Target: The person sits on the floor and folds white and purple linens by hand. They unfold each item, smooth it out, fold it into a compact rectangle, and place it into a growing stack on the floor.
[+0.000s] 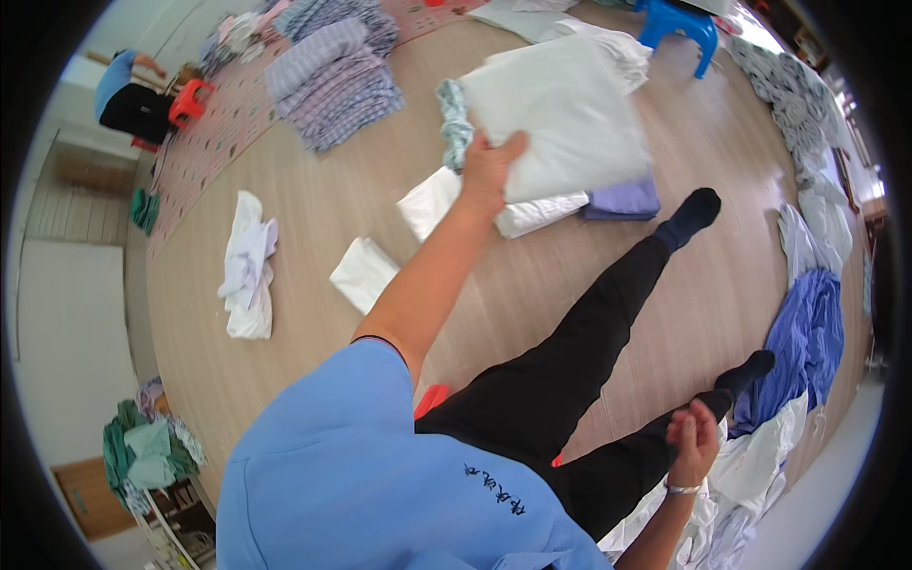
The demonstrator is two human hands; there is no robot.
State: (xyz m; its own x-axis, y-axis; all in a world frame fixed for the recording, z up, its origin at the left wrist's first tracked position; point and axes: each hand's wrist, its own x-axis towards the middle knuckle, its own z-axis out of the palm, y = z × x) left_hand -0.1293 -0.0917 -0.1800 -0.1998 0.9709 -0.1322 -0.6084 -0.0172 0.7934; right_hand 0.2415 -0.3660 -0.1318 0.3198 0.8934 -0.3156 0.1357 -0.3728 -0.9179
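Note:
My left hand [491,169] reaches forward and grips the near edge of a folded white cloth [563,114], slightly blurred. Beneath and beside this cloth lie a folded white bundle [545,214], another white fold [429,201] and a folded purple cloth [623,199]. A twisted green-and-white patterned cloth strip [454,121] lies at its left edge. Nearer to me, a folded white cloth [365,274] is partly covered by my forearm. My right hand [692,438], a silver band at its wrist, hovers by my right shin with loosely curled fingers and nothing visible in it.
Stacked checked fabrics [342,92] stand at the far left. A crumpled white-and-lilac cloth [248,267] lies on the floor. Blue cloth [798,342] and white cloths [759,449] are heaped at right. A blue stool [680,32] stands ahead; another person [128,96] bends near a red stool [189,103].

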